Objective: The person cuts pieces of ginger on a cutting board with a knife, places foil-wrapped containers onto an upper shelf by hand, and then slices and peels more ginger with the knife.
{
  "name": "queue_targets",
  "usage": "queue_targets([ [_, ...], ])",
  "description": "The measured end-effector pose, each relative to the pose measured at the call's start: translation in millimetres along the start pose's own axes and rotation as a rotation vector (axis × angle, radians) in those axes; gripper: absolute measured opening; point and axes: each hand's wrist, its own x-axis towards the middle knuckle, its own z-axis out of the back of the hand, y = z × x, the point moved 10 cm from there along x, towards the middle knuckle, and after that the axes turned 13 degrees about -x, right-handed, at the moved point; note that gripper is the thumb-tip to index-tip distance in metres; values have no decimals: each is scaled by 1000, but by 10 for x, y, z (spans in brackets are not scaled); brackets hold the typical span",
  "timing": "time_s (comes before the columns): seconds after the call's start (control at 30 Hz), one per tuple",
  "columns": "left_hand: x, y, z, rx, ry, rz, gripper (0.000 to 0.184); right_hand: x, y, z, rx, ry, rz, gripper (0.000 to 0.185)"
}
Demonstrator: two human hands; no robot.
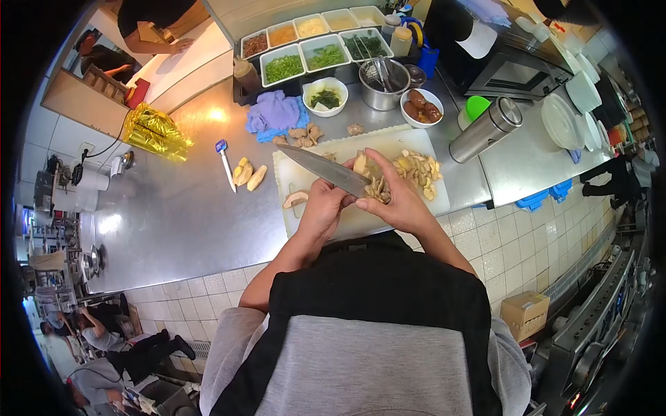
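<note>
A wide-bladed kitchen knife [322, 168] is held above the white cutting board [305, 220], its tip pointing to the far left. My left hand [325, 208] is closed at the heel end of the blade; the handle is hidden. Beside it, my right hand [402, 204] curves thumb and fingers around sliced ginger [377, 188], close to the blade. A thicker ginger chunk [361, 164] shows by its fingertips. To the right lies a pile of cut ginger [420, 170]. One long ginger piece [296, 199] rests on the board's left side.
Peeled ginger [243, 171] and a blue-headed peeler [226, 165] lie left on the steel counter [166, 229]. Behind the board are unpeeled ginger [310, 134], purple cloth [276, 113], a white bowl [325, 109] and a steel pot [383, 98]. A thermos [485, 130] stands right.
</note>
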Motion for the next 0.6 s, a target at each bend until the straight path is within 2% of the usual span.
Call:
queue_targets([
  [0.03,5,3,-1,17,6,-7,43,7,-5,3,-6,0,-7,84],
  [0.13,-79,-11,-47,53,-61,-4,25,39,-57,-3,-29,2,-41,80],
  [0.23,-59,39,-25,69,20,1,24,68,-132,-2,-50,-6,-105,70],
  [0.3,-56,103,1,111,18,47,34,89,-124,-5,-26,-14,-146,61],
  [0.4,-114,155,-84,116,59,70,38,157,-244,97,1,-213,-86,47],
  [0.5,-125,143,-97,13,72,124,38,163,-603,-82,567,32,-350,35],
  [0.6,-18,103,37,-119,109,179,37,89,-385,-66,623,97,-251,39],
])
